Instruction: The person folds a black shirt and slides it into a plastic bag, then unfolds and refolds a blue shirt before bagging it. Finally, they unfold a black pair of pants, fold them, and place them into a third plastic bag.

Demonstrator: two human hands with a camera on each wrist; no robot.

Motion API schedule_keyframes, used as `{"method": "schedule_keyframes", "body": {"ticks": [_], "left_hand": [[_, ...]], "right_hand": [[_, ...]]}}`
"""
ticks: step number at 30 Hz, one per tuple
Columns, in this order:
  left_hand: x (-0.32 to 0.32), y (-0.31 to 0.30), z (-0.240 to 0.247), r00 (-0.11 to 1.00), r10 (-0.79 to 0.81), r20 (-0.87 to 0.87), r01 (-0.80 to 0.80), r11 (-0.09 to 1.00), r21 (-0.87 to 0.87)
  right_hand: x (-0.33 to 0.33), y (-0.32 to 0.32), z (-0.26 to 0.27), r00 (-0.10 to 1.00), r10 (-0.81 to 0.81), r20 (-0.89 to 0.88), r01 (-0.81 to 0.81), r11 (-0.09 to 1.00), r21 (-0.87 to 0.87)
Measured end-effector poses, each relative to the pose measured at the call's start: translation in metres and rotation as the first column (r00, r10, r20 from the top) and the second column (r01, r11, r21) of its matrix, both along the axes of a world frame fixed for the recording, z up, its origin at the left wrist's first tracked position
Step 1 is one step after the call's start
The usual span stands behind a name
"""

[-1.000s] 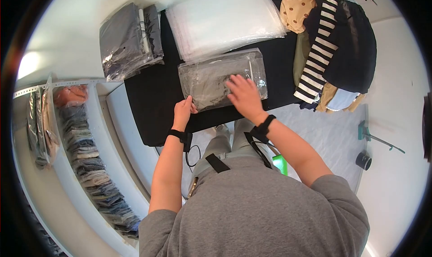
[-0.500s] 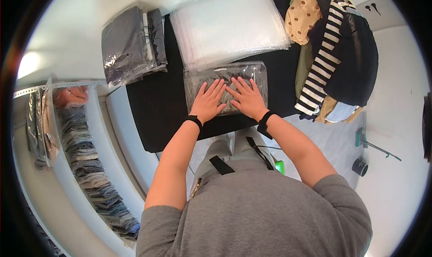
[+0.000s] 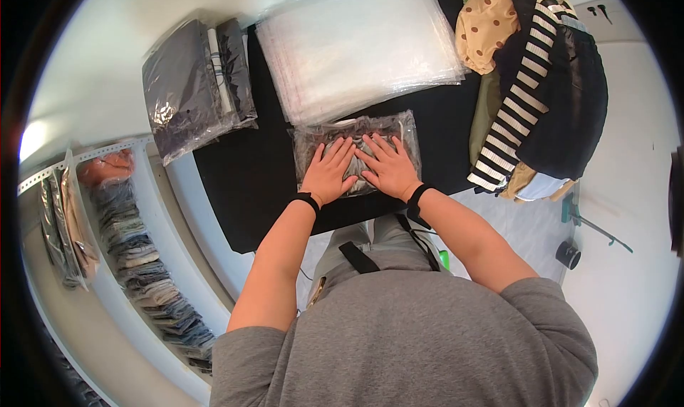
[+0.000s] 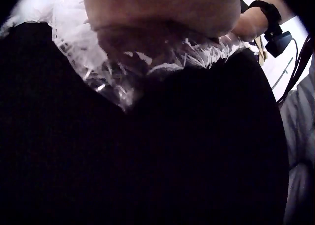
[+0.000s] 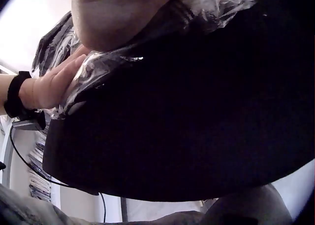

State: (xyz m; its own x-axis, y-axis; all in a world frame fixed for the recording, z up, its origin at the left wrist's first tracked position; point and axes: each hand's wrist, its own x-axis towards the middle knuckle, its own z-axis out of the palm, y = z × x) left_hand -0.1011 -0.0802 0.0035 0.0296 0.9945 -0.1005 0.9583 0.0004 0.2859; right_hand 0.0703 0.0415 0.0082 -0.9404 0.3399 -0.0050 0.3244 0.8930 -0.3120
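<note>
A clear plastic bag (image 3: 329, 129) with a dark folded garment inside lies on the black tabletop (image 3: 242, 186), near its front edge. My left hand (image 3: 328, 172) rests palm down on the bag's left half, fingers straight and spread. Beside it my right hand (image 3: 391, 167) lies flat on the right half, with wrinkled grey cloth showing between the two. In the left wrist view, crinkled film (image 4: 83, 52) sticks out under the palm. The right wrist view shows the bag's crumpled edge (image 5: 93, 69) beneath both hands.
Behind the bag is a stack of clear plastic bags (image 3: 363, 50). Bagged dark garments (image 3: 178, 86) lie at the back left. Loose clothes, including a striped piece (image 3: 520, 93) and a dotted one (image 3: 486, 29), are piled at the right. A shelf at left holds folded clothes (image 3: 142, 264).
The left hand has let go of the bag's near left corner and spread flat on top. The right hand has settled flat beside it. In the last half second both stay on the bag.
</note>
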Motion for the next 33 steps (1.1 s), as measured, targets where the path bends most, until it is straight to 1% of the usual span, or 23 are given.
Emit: {"method": "schedule_keyframes", "body": {"ticks": [6,8,9,11,12,14,16,18,22,24,30,33], "left_hand": [[0.001,-0.002,0.002,1.0,0.002,-0.018,-0.001,1.0,0.011],[0.004,-0.003,0.005,0.999,0.044,0.008,-0.044,0.999,0.023],[0.004,-0.005,0.005,0.999,0.043,0.005,-0.043,0.999,0.026],[0.006,-0.009,0.003,0.984,0.154,0.094,-0.161,0.984,0.079],[0.007,-0.005,0.008,0.984,0.152,0.095,-0.16,0.984,0.079],[0.01,0.007,0.015,0.997,0.076,0.025,-0.079,0.986,0.148],[0.009,0.014,0.013,0.998,0.061,0.026,-0.063,0.991,0.116],[0.007,0.02,0.007,0.996,0.072,-0.058,-0.069,0.996,0.051],[0.007,0.021,0.002,0.994,0.09,-0.062,-0.089,0.996,0.014],[0.006,0.024,0.001,0.995,0.097,-0.026,-0.098,0.995,-0.027],[0.003,0.026,0.0,0.996,0.091,-0.004,-0.091,0.995,-0.029],[0.004,0.026,-0.001,0.996,0.089,-0.005,-0.089,0.996,-0.015]], "right_hand": [[0.001,0.001,0.003,0.999,0.017,-0.031,-0.017,1.0,-0.001],[0.0,0.008,0.007,0.998,0.032,-0.047,-0.032,1.0,0.001],[0.0,0.011,0.012,0.998,0.049,-0.029,-0.049,0.999,0.011],[0.001,0.017,0.017,0.997,0.075,-0.011,-0.075,0.995,0.061],[0.001,0.02,0.016,0.997,0.074,-0.01,-0.073,0.996,0.06],[0.0,0.025,0.014,0.994,0.106,-0.019,-0.104,0.99,0.098],[-0.001,0.028,0.011,0.994,0.106,-0.006,-0.105,0.989,0.104],[-0.003,0.032,0.007,0.991,0.13,-0.034,-0.128,0.99,0.06],[-0.005,0.034,0.003,0.992,0.126,-0.008,-0.126,0.992,0.008],[-0.007,0.035,0.004,0.993,0.113,0.019,-0.113,0.993,-0.025],[-0.011,0.038,0.006,0.993,0.115,0.034,-0.112,0.992,-0.064],[-0.01,0.038,0.004,0.993,0.116,0.027,-0.114,0.992,-0.057]]}}
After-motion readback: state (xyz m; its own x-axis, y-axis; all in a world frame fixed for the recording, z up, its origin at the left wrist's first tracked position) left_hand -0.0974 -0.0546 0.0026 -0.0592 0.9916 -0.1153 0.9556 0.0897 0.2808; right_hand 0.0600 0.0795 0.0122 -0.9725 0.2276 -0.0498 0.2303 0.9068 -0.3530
